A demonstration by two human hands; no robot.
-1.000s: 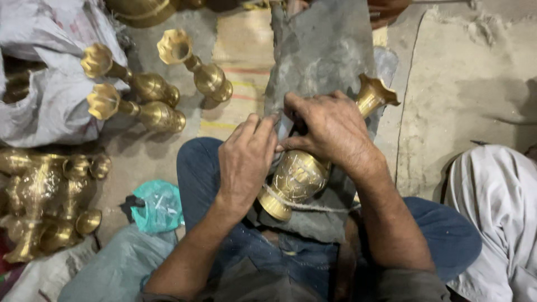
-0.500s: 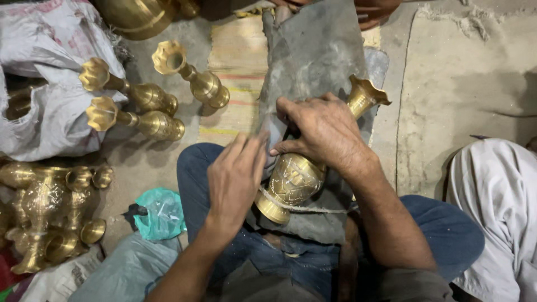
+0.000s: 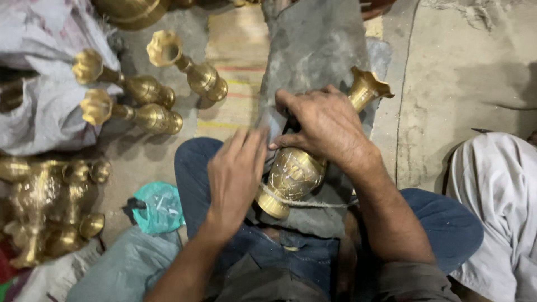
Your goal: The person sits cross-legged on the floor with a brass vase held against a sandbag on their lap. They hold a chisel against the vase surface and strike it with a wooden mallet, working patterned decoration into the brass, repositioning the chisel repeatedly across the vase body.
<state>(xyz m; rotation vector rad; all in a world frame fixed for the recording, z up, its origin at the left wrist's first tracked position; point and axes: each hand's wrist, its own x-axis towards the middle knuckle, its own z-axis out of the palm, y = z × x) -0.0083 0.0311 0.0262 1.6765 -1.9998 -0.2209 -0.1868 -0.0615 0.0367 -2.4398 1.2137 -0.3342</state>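
A brass vase (image 3: 295, 173) with an engraved belly and a flared mouth lies across my lap on a grey cloth (image 3: 313, 50), held down by a thin cord. My right hand (image 3: 319, 126) is closed over the vase's neck and upper body, gripping a small dark tool against it. My left hand (image 3: 235, 176) hovers just left of the vase's base, fingers together and slightly blurred; nothing is visible in it.
Three similar brass vases (image 3: 190, 70) lie on the floor at upper left beside a white sack (image 3: 39, 95). More brassware (image 3: 45, 207) is piled at the left edge. A teal bag (image 3: 156, 207) lies by my knee. Another person's white-clothed leg (image 3: 498, 201) is at right.
My left hand has slid back down and left, away from the vase's body toward its base. My right hand has stayed on the vase's neck. The view has shifted slightly.
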